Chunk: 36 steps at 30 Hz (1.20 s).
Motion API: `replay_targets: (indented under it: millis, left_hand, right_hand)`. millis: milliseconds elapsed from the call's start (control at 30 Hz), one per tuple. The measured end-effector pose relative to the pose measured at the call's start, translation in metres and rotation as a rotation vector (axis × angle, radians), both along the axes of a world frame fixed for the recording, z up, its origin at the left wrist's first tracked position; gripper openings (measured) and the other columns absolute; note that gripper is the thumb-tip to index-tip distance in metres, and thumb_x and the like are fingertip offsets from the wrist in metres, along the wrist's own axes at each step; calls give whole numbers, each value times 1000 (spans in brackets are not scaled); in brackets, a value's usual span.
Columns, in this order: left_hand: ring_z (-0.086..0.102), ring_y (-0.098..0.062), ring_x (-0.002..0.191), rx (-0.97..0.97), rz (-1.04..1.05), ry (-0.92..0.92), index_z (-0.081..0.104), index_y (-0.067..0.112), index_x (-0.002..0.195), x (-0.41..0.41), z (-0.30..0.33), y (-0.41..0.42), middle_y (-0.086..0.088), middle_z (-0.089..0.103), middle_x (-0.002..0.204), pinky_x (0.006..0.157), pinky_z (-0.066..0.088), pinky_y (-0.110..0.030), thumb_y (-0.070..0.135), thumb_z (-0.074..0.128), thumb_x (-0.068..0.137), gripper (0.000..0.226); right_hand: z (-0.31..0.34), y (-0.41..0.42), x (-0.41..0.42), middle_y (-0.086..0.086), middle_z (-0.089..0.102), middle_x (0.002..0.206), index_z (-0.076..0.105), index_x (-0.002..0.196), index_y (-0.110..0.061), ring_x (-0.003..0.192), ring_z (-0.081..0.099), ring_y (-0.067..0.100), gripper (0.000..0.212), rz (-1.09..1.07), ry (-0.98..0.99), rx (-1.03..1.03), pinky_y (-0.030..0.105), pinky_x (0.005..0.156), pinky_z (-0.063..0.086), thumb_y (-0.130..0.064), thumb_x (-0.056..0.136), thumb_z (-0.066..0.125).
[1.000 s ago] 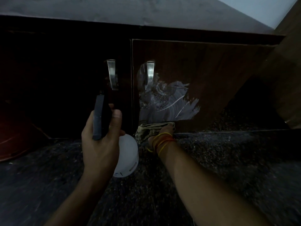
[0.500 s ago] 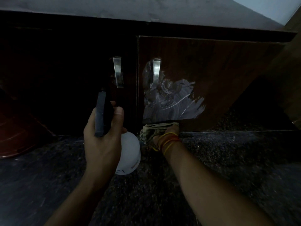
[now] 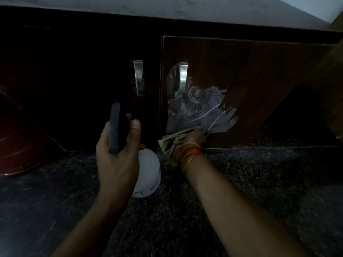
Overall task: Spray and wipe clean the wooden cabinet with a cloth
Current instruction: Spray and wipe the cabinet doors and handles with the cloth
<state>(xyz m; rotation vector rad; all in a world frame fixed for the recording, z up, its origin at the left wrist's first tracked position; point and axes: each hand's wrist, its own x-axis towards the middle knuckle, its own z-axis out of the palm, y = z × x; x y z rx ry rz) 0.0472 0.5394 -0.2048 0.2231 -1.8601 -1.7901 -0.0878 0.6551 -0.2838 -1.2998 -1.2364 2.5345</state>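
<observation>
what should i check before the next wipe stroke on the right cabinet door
1. Cloth held by right hand: ok, fingers curl over it.
2. Cloth on the right door: ok, pressed at the lower edge.
3. Wet foam patch left to wipe: not ok, streaks remain below the right handle.
4. Spray bottle secure in left hand: ok, gripped at the trigger head.
5. Left door clean: cannot tell, too dark.
</observation>
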Motion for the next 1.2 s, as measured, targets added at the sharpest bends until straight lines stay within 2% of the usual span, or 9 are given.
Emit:
replay_targets:
  millis: [100, 167, 267, 467, 633, 767, 900, 1033, 1200]
  left_hand:
    - [62, -1, 62, -6, 2, -20, 61, 19, 108, 0, 0, 0, -13, 63, 78, 57, 47, -8, 46, 54, 85, 36]
    - [62, -1, 62, 9, 6, -19, 61, 29, 105, 0, 1, 0, -4, 66, 86, 56, 48, -9, 48, 55, 84, 29]
    - [63, -1, 63, 12, 12, -17, 60, 39, 101, 0, 4, 0, 6, 66, 88, 56, 48, -9, 47, 56, 84, 19]
    - [65, -1, 67, 5, 7, -25, 63, 24, 104, -2, 3, 5, 3, 66, 81, 59, 51, -13, 46, 56, 87, 29]
    - [64, -2, 62, 14, -2, -20, 63, 19, 108, 0, 5, 3, -5, 67, 81, 57, 50, -11, 49, 57, 86, 37]
    - [62, -3, 62, 3, -14, -9, 63, 14, 108, 1, 6, 2, -6, 63, 78, 58, 48, -12, 42, 57, 88, 35]
    - [62, -4, 61, -2, -22, 2, 62, 9, 109, 1, 8, 5, -6, 61, 75, 58, 48, -11, 41, 56, 87, 39]
    - [63, -4, 62, -4, -35, 0, 63, 12, 110, 5, 8, 8, -5, 61, 73, 58, 47, -9, 41, 56, 87, 37]
    - [62, -5, 63, 20, -78, -13, 63, 27, 105, 7, 8, 15, 3, 60, 71, 59, 47, -10, 43, 57, 86, 25]
  right_hand:
    - [24, 11, 1, 21, 23, 155, 20, 149, 1, 142, 26, 34, 55, -94, -2, 477, 39, 113, 21, -18, 101, 39]
    - [25, 14, 3, 16, 2, 160, 7, 152, -4, 148, 5, 26, 58, -87, 88, 623, 28, 114, 1, -18, 103, 35]
    - [25, 11, 12, 13, -16, 159, -6, 152, -8, 148, -10, 22, 60, -53, 213, 770, 29, 118, -8, -19, 104, 28]
    - [5, -28, 42, 16, -8, 159, 6, 151, -7, 147, -7, 37, 63, 192, 454, 1246, 43, 118, 0, -24, 98, 34]
    - [20, 30, 17, 26, 9, 157, 15, 150, 1, 144, 5, 47, 63, 60, 508, 1588, 53, 117, 8, -33, 99, 30]
    - [29, 53, 0, 23, 11, 157, 11, 150, -5, 144, 6, 44, 63, -61, 537, 1670, 54, 116, 9, -37, 99, 27]
    - [7, 48, 10, 22, 10, 158, 11, 151, -6, 144, 7, 45, 64, 29, 415, 1659, 66, 111, 14, -37, 99, 28]
    - [-2, 53, 17, 25, 10, 157, 13, 151, -4, 143, 6, 49, 64, 113, 403, 1656, 64, 113, 15, -37, 98, 27]
    - [36, 55, -4, 22, 18, 155, 14, 150, -7, 141, 9, 49, 64, -28, 575, 1965, 57, 116, 5, -33, 94, 34]
